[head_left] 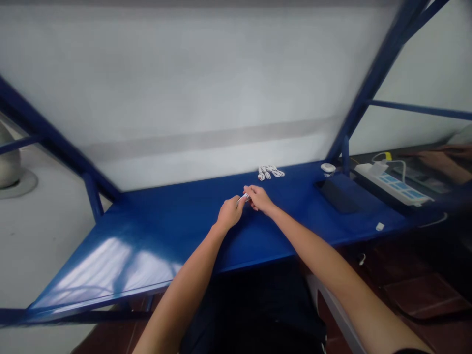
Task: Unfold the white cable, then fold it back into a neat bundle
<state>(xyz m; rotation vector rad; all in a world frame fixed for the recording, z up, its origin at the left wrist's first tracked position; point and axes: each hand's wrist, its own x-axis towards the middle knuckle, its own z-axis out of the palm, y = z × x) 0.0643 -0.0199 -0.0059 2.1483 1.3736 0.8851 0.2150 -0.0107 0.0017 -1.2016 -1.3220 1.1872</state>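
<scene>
"What are the fingers doing?"

"Both sets are curled in and pinched nearly together. The left hand [230, 212] grips one end of a slim white cord-like piece [244, 197], and the right hand [259, 198] has the other."

"Where is that piece?"

"Between the two hands, over the middle of the blue tabletop [177, 211] — too small and covered to tell its exact shape."

"And just beyond the fingertips?"

"A cluster of bundled white cables [271, 172], lying near the back edge."

"Farther right?"

"A round white item [328, 168] in the back corner, then a dark rectangular slab [338, 196] lying flat. A small white block [379, 226] sits near the front edge."

"Past the tabletop?"

"A white power strip [421, 198] with blue socket panels, a white adapter [378, 168] plugged in at its far end. Beyond it, another person's hand [437, 161] — blurred."

"And behind everything?"

"A pale wall panel [221, 73], flanked by slanting blue frame bars [381, 73]."
</scene>
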